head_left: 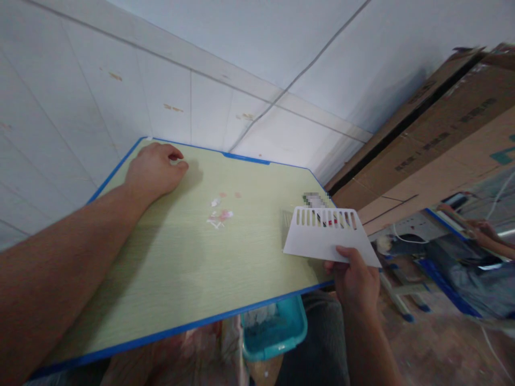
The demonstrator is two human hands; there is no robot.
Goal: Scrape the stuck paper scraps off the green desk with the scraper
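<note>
- Seen just under the near blue edge of the table (181,268): a teal bin (274,349), partly hidden by the tabletop, with a dark-clad leg (328,332) close on its right.
- Clamped in the right hand (358,276), thumb on top and fingers beneath: a white card (317,241), gripped by its near long edge.
- Raised over the table's right part, casting a shadow to the left; slotted edge facing away, near right corner reaching past the table's side in this view.
- Left open between near edge and mid-table: a broad stretch for moving, narrowing toward the card.
- Scattered mid-table, well apart from both hands: white scraps (216,202) among pinkish smears (237,195).
- Lying just beyond the card, by the right edge: an item (316,200) too masked to name.
- Placed near the far left corner: the left hand (155,169), fingers loosely curled, thumb and forefinger slightly apart; cannot tell whether touching the surface.
- Bounded closely beyond the far edge by a white wall (169,80), crossed by a slanting cable (306,69).
- Hemmed in tightly along the far right edge by cardboard boxes (434,139).
- Visible farther right: another person's arm (493,241) at a desk (448,224).
</note>
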